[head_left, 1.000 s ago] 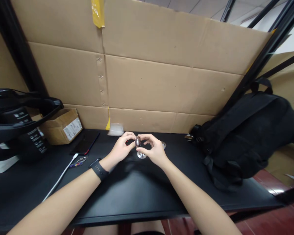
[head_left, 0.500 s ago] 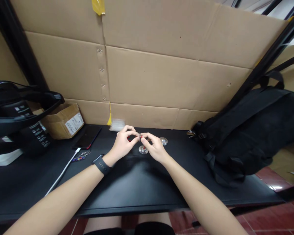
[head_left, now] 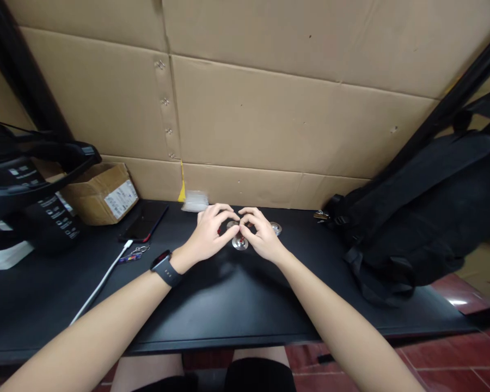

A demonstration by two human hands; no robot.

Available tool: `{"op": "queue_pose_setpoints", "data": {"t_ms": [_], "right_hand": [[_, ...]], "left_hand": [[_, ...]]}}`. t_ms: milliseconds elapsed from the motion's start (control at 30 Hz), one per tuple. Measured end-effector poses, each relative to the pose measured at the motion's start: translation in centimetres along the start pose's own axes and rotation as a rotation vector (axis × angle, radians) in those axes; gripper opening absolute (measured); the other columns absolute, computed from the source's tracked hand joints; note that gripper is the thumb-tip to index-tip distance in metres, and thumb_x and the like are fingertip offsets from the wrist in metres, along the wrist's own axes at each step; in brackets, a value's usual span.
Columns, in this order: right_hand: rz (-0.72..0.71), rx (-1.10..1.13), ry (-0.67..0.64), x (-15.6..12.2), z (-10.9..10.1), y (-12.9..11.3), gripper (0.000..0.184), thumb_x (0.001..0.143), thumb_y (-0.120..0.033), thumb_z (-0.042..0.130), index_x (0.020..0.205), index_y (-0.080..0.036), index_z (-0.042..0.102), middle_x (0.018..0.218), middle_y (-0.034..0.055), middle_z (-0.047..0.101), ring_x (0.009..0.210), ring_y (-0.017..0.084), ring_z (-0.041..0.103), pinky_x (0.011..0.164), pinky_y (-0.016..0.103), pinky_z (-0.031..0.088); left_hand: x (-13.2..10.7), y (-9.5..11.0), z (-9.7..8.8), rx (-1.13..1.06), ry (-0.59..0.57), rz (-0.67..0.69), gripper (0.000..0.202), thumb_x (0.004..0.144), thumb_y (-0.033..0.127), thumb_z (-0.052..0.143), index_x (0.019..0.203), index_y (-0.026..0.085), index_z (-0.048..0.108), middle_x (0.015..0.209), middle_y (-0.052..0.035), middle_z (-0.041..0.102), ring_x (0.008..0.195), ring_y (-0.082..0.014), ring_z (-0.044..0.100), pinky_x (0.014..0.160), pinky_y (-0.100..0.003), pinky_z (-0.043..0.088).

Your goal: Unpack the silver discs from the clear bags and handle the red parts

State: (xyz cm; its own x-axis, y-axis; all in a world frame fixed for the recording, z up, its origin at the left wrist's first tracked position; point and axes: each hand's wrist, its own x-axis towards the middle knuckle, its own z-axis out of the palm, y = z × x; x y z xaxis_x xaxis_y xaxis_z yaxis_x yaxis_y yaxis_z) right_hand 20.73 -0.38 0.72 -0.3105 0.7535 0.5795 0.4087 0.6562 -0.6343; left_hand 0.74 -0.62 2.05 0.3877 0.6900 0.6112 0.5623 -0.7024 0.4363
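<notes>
My left hand (head_left: 210, 235) and my right hand (head_left: 260, 235) meet fingertip to fingertip at the far middle of the black desk (head_left: 228, 294). Both pinch a small metal and red piece (head_left: 233, 225) that their fingers mostly hide. A round silver disc (head_left: 240, 243) lies on the desk right under the fingertips. A second silver disc (head_left: 276, 228) lies just beyond my right hand. A black smartwatch (head_left: 165, 268) is on my left wrist.
A black backpack (head_left: 424, 218) fills the right of the desk. At the left are a cardboard box (head_left: 102, 193), a dark phone (head_left: 145, 223), a white cable (head_left: 102, 283), keys (head_left: 131, 254) and black equipment (head_left: 24, 196). A small clear bag (head_left: 194, 201) lies by the cardboard wall (head_left: 269, 109).
Both hands have lowered from above the desk down toward the silver disc. The ring-like piece seen face-on earlier is now hidden between the fingertips. The camera has tilted down.
</notes>
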Motion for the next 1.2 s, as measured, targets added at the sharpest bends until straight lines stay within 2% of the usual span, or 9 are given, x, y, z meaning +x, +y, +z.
{"op": "queue_pose_setpoints", "data": {"t_ms": [200, 400, 533, 567, 667, 800, 1000, 1100, 1200], "right_hand": [[0.064, 0.11, -0.091, 0.1, -0.2, 1.0, 0.024, 0.097, -0.04, 0.056, 0.088, -0.02, 0.065, 0.123, 0.0093, 0.059, 0.11, 0.021, 0.06, 0.083, 0.032, 0.052], [0.089, -0.121, -0.294, 0.1, -1.5, 3.2, 0.033, 0.086, -0.037, 0.072, 0.114, -0.021, 0.066, 0.096, 0.003, 0.067, 0.066, 0.012, 0.059, 0.064, 0.027, 0.049], [0.032, -0.19, -0.419, 0.1, -1.6, 3.8, 0.006, 0.087, -0.025, 0.07, 0.09, -0.022, 0.074, 0.083, 0.0014, 0.07, 0.067, 0.014, 0.062, 0.067, 0.027, 0.048], [0.021, -0.193, -0.424, 0.1, -1.6, 3.7, 0.006, 0.087, -0.023, 0.069, 0.086, -0.022, 0.074, 0.082, 0.0012, 0.071, 0.068, 0.014, 0.063, 0.068, 0.027, 0.048], [0.018, -0.188, -0.354, 0.2, -1.4, 3.1, 0.009, 0.088, -0.021, 0.066, 0.083, -0.022, 0.073, 0.082, 0.0014, 0.072, 0.068, 0.015, 0.065, 0.069, 0.028, 0.049], [0.109, -0.042, -0.175, 0.1, -1.0, 2.3, 0.013, 0.094, -0.031, 0.061, 0.091, -0.021, 0.068, 0.083, 0.0027, 0.072, 0.07, 0.017, 0.07, 0.067, 0.028, 0.053], [0.204, 0.312, -0.098, -0.2, 0.5, 2.2, 0.026, 0.092, -0.045, 0.063, 0.094, -0.02, 0.062, 0.132, 0.0113, 0.062, 0.083, 0.018, 0.075, 0.072, 0.033, 0.062], [0.258, 0.429, -0.091, -0.3, 1.0, 2.3, 0.028, 0.089, -0.046, 0.066, 0.096, -0.02, 0.06, 0.125, 0.0111, 0.066, 0.081, 0.019, 0.075, 0.071, 0.034, 0.063], [0.297, 0.499, -0.079, -0.2, 1.0, 2.3, 0.04, 0.086, -0.045, 0.071, 0.117, -0.024, 0.058, 0.117, 0.0088, 0.069, 0.077, 0.019, 0.076, 0.07, 0.035, 0.064]], "left_hand": [[0.1, -2.0, 0.9, 0.077, -0.079, 0.027, 0.019, 0.091, 0.042, 0.065, 0.091, 0.028, 0.078, 0.109, -0.0048, 0.069, 0.11, -0.0261, 0.054, 0.097, -0.042, 0.036], [0.1, -3.1, 0.4, 0.148, -0.163, 0.048, 0.018, 0.094, 0.038, 0.062, 0.091, 0.028, 0.076, 0.096, -0.0044, 0.074, 0.101, -0.0251, 0.058, 0.091, -0.041, 0.03], [0.0, -3.4, 0.5, 0.186, -0.155, 0.032, 0.015, 0.095, 0.033, 0.058, 0.09, 0.025, 0.07, 0.092, -0.0043, 0.075, 0.095, -0.0235, 0.06, 0.088, -0.039, 0.029], [0.0, -3.4, 0.5, 0.187, -0.148, 0.017, 0.015, 0.095, 0.032, 0.058, 0.09, 0.024, 0.069, 0.091, -0.0042, 0.074, 0.093, -0.023, 0.06, 0.088, -0.038, 0.029], [0.0, -3.4, 0.7, 0.157, -0.127, -0.054, 0.015, 0.095, 0.033, 0.057, 0.089, 0.023, 0.067, 0.087, -0.0025, 0.075, 0.088, -0.0217, 0.062, 0.088, -0.038, 0.031], [0.2, -3.0, 0.9, 0.043, -0.109, -0.145, 0.016, 0.093, 0.034, 0.058, 0.086, 0.023, 0.067, 0.086, -0.0009, 0.076, 0.09, -0.0221, 0.066, 0.086, -0.036, 0.037], [0.1, -3.0, 1.8, -0.361, -0.11, -0.222, 0.016, 0.091, 0.037, 0.06, 0.087, 0.022, 0.066, 0.09, -0.0015, 0.077, 0.086, -0.0194, 0.073, 0.081, -0.03, 0.051], [0.2, -3.4, 2.1, -0.505, -0.089, -0.255, 0.019, 0.09, 0.038, 0.062, 0.087, 0.02, 0.065, 0.089, -0.0033, 0.077, 0.083, -0.0193, 0.074, 0.079, -0.029, 0.054], [0.2, -3.8, 2.2, -0.526, -0.081, -0.278, 0.02, 0.088, 0.039, 0.064, 0.086, 0.019, 0.065, 0.088, -0.0037, 0.077, 0.082, -0.0189, 0.073, 0.078, -0.029, 0.054]]}}
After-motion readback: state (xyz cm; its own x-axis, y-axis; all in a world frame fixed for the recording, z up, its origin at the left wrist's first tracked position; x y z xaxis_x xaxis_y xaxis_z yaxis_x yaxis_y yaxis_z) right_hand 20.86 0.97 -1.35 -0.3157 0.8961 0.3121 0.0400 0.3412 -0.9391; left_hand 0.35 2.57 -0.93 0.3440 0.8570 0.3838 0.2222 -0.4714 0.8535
